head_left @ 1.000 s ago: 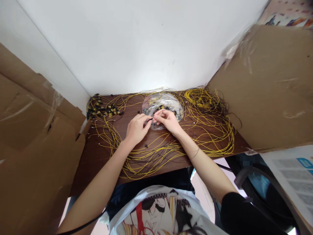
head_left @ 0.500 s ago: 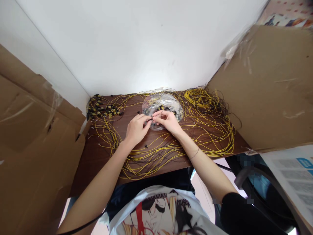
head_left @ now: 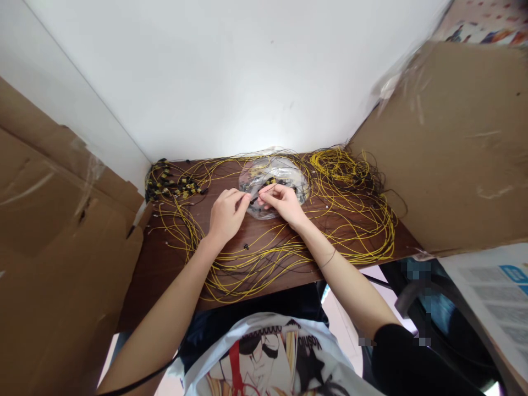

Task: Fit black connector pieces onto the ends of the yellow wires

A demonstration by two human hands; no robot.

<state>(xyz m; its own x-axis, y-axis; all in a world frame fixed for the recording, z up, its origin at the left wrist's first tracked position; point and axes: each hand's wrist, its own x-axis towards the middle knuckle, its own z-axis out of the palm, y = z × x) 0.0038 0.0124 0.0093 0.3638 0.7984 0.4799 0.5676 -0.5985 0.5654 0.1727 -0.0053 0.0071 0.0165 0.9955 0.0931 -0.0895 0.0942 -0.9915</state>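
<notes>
Above the clear plastic bag (head_left: 274,165), my two hands face each other with a small gap between their fingertips. My left hand (head_left: 226,215) is closed, thumb and index finger pinched together; what they hold, if anything, is too small to make out. My right hand (head_left: 286,204) also pinches, on what looks like the end of a thin black wire. A small black piece (head_left: 253,201) shows in the gap between the fingertips; I cannot tell whether it is held or lies in the bag. The bag has small black and yellow parts in it.
Yellow and black wires (head_left: 256,275) loop around the brown table (head_left: 144,286). A tangled coil (head_left: 336,165) lies back right, black-and-yellow connectors (head_left: 177,184) back left. A small black part (head_left: 246,247) lies in front. Cardboard walls (head_left: 466,148) flank both sides; a white wall (head_left: 256,71) stands behind.
My left hand has drawn back slightly to the left, so the fingertips that were together are now apart. My right hand has hardly moved.
</notes>
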